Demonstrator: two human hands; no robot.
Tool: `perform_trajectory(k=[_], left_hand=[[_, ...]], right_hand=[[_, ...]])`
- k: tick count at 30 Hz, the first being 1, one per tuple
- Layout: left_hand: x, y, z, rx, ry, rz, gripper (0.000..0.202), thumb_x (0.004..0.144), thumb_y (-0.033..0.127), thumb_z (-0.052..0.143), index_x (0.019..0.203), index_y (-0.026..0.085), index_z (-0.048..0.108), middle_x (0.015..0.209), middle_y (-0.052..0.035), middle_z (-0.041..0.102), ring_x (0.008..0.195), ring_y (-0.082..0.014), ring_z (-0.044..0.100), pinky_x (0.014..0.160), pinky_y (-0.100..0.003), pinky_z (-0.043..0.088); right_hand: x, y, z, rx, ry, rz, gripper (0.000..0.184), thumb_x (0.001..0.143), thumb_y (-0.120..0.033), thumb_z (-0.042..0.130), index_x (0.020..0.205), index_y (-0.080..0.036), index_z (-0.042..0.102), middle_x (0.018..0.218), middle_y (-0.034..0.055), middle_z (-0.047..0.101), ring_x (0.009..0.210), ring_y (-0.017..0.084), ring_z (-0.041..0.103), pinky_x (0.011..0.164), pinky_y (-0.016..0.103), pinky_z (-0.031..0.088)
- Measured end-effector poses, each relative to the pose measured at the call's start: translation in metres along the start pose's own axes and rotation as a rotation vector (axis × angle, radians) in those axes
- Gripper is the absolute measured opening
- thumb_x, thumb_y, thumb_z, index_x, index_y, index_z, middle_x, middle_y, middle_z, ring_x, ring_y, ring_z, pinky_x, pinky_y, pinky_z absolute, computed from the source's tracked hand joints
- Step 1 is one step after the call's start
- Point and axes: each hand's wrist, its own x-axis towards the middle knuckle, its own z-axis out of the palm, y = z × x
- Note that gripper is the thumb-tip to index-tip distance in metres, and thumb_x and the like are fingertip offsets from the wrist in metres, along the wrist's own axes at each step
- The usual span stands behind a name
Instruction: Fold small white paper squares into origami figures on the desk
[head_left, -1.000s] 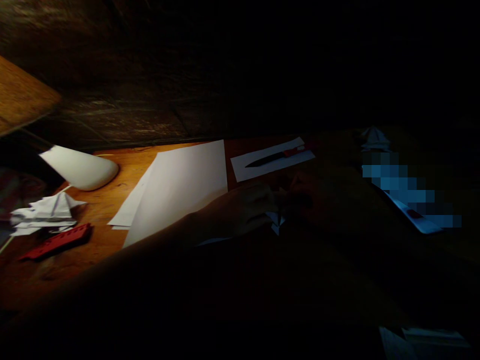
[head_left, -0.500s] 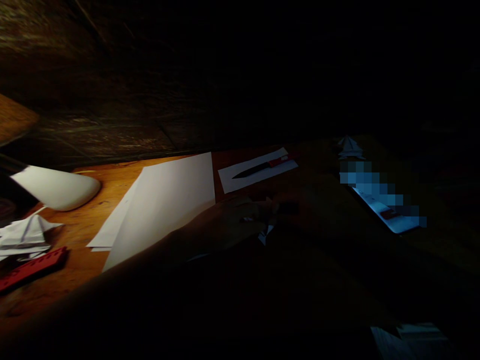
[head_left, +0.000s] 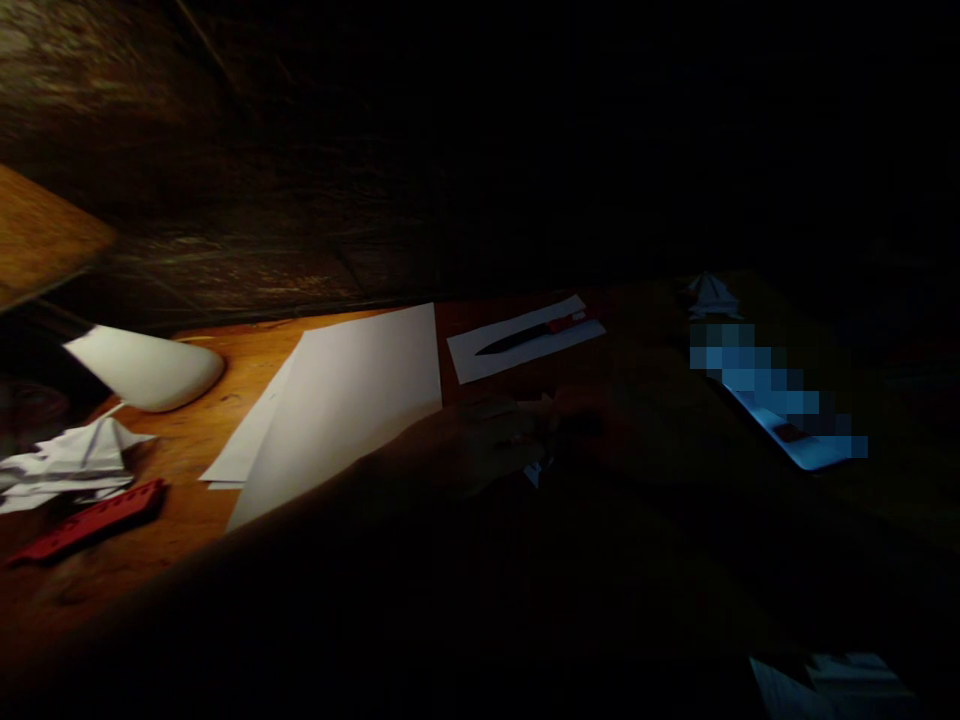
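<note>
Both hands meet in deep shadow near the middle of the picture. My left hand [head_left: 480,440] reaches in from the lower left, its fingers closed around a small folded piece of white paper [head_left: 534,471]. From the other side my right hand [head_left: 589,412] is at the same paper with its fingers bent in; it is very dim and its outline is hard to make out. Just beyond the hands lies a knife [head_left: 517,340] with a dark blade and red handle, on a strip of white paper [head_left: 466,368]. White sheets [head_left: 360,390] lie behind my left forearm.
At left stand a lamp's white base [head_left: 150,370] and its orange-brown shade [head_left: 45,235]. Folded papers [head_left: 90,455] and a red oblong thing [head_left: 97,520] lie before it. Rightward are a lit phone [head_left: 772,420], folded paper [head_left: 712,295] and more paper [head_left: 855,685]. A dark wall [head_left: 262,270] backs the wooden table.
The view has swung slightly left, so most things appear further right. My hands stay together at the folded paper, the right one now harder to see.
</note>
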Motion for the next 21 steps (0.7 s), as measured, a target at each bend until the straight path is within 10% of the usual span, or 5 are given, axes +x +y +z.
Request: perform_trajectory(k=[9,21], left_hand=[[-0.007,-0.018,0.003,0.141,0.012,0.267,0.021,0.103,0.018,0.056,0.122,0.014,0.063,0.124,-0.0122,0.071,0.115,-0.0244,0.067,0.097,-0.041,0.06],[-0.003,-0.009,-0.004,0.107,-0.024,0.19,0.012,0.102,0.017,0.055,0.109,0.017,0.065,0.111,-0.0091,0.07,0.103,-0.0198,0.066,0.089,-0.035,0.06]], right_hand=[[-0.004,-0.009,0.009,-0.033,0.083,0.054,0.019,0.089,-0.03,0.067,0.105,-0.026,0.075,0.107,0.004,0.073,0.093,0.021,0.067,0.081,0.034,0.049],[-0.008,-0.021,0.02,-0.234,0.126,0.226,0.024,0.081,-0.03,0.072,0.104,-0.022,0.073,0.103,0.0079,0.064,0.085,0.021,0.062,0.071,0.034,0.048]])
